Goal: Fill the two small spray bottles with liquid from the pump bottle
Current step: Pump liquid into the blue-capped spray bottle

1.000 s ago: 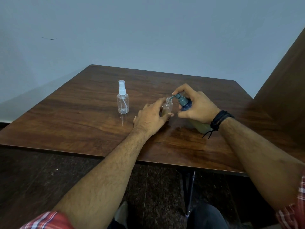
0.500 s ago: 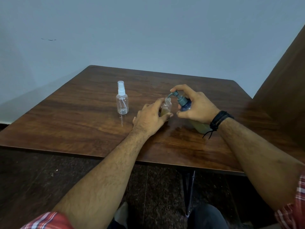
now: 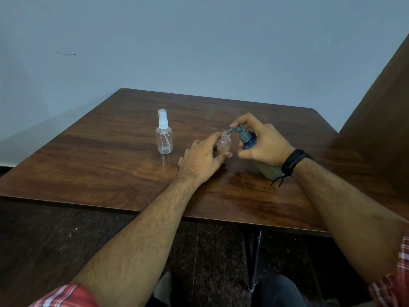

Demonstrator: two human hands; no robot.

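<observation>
Amber fill's partway: left hand [image 3: 202, 159] grips the open bottle [image 3: 223, 146], right [image 3: 266, 145] clutches the pump [image 3: 246, 138]; next, press.

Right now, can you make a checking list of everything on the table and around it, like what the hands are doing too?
Surface: brown wooden table, shiny, no spills seen.
Job's things: open small bottle upright, partly filled with yellowish liquid; pump bottle tilted, its spout over the open neck; capped spray bottle upright and apart to the left, looks nearly empty.
Clutter: nothing seen.
Grips: left hand steadies the open small bottle; right hand holds the pump bottle, a finger on the pump top.
Cables: nothing seen; only a black wristband with a loose cord.
Surroundings: plain pale wall, dark speckled floor, wooden panel at right.
</observation>
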